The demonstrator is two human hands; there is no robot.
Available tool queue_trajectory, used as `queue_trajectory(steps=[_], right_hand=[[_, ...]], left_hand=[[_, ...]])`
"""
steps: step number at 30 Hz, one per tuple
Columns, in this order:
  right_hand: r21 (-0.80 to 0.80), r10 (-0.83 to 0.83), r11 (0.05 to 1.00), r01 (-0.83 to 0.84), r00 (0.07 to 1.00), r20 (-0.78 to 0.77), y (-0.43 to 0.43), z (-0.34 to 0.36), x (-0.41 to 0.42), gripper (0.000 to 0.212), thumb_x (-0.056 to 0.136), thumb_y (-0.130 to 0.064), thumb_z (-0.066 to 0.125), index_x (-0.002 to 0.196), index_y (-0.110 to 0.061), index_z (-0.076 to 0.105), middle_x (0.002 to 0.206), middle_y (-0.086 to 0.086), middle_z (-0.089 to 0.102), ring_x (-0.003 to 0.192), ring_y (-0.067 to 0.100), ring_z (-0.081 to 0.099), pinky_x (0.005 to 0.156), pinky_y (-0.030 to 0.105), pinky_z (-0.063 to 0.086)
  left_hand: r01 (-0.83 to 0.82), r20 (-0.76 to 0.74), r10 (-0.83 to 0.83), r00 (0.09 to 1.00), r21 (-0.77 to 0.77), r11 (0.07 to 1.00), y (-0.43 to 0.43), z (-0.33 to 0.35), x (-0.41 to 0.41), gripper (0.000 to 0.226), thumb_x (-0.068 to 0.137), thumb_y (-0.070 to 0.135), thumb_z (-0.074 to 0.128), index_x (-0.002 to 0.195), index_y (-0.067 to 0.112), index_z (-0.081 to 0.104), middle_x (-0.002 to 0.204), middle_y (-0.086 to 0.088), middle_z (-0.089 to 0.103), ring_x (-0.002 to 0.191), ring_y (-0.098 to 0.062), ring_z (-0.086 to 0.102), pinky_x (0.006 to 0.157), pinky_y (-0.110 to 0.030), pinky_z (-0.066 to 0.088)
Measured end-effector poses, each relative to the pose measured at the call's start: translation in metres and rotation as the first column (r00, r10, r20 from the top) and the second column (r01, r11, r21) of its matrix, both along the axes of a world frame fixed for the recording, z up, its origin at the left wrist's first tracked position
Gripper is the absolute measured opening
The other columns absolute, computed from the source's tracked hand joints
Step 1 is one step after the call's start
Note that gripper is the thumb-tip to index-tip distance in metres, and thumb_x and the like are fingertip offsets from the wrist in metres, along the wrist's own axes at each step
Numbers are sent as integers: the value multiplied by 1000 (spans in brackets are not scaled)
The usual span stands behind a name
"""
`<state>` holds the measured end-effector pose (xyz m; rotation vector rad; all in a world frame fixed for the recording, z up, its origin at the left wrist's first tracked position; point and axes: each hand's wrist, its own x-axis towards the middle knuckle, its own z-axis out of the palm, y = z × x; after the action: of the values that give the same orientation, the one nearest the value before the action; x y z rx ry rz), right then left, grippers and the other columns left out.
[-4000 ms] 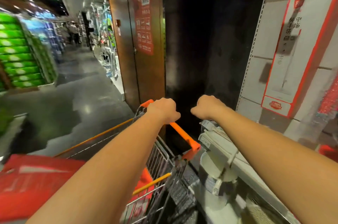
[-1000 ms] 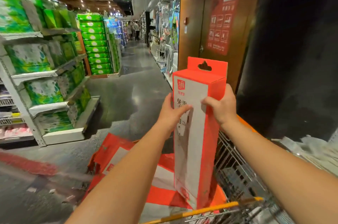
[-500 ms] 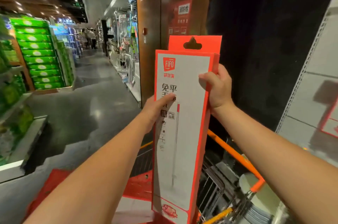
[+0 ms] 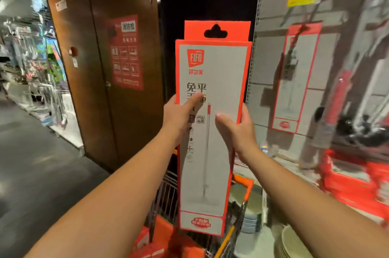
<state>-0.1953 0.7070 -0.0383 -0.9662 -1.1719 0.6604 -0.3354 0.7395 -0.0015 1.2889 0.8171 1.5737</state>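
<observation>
Head: two hands (image 4: 177,118) (image 4: 237,129), one held box (image 4: 221,68)

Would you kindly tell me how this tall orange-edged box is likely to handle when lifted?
Probably stiff: the box shows straight edges with no sag. Likely light for its length, since the left hand and right hand hold it upright at mid-height. Tall and narrow, it would probably tip if stood on end.

The wire shopping cart (image 4: 166,194) holds flat red boxes (image 4: 156,235).
</observation>
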Motion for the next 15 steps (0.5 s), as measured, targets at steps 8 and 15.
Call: queue_trajectory(steps=[8,15], right_hand=[[109,-82,989,104,979,-188,-44,22,42,49,67,-15,71,114,-9,59,100,7,70,82,10,68,70,19,53],[7,-118,992,130,922,-370,-63,7,98,35,86,3,64,120,-4,58,105,12,70,89,18,70,70,18,56]], left_hand=[[273,-93,-268,959,52,961,-19,-5,42,29,92,29,59,119,18,59,104,1,73,87,-11,72,63,-20,55],[350,-154,-341,927,38,936,-27,-30,107,32,94,36,53,125,25,56,104,4,73,90,-12,72,74,-31,57]])
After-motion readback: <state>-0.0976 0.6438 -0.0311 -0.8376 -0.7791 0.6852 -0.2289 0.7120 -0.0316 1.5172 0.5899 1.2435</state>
